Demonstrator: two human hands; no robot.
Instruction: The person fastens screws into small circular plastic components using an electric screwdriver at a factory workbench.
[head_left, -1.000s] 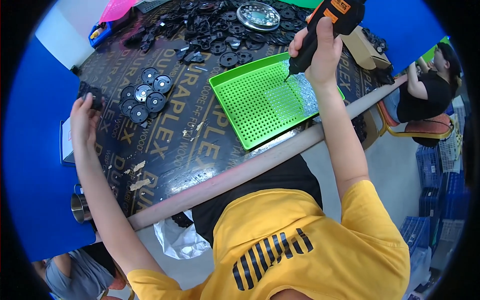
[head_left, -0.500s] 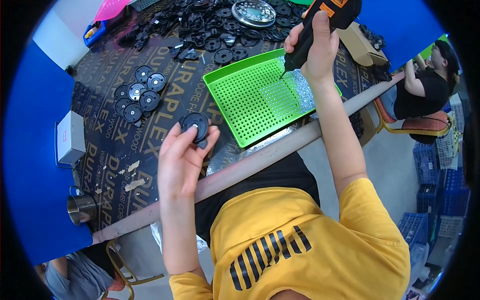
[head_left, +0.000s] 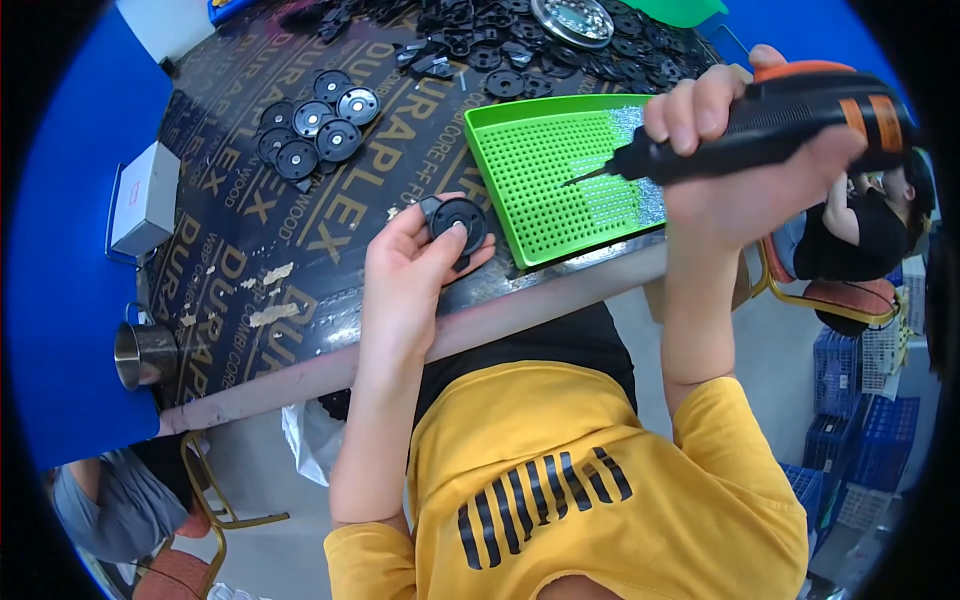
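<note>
Screwdriver (head_left: 770,118) tipped flatter, round black disc (head_left: 462,214)

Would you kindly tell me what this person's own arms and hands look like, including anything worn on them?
The left hand and the right hand are bare, with no gloves or wristbands visible. The forearms are uncovered too. The left sleeve and right sleeve are short and plain yellow, belonging to a yellow shirt.
</note>
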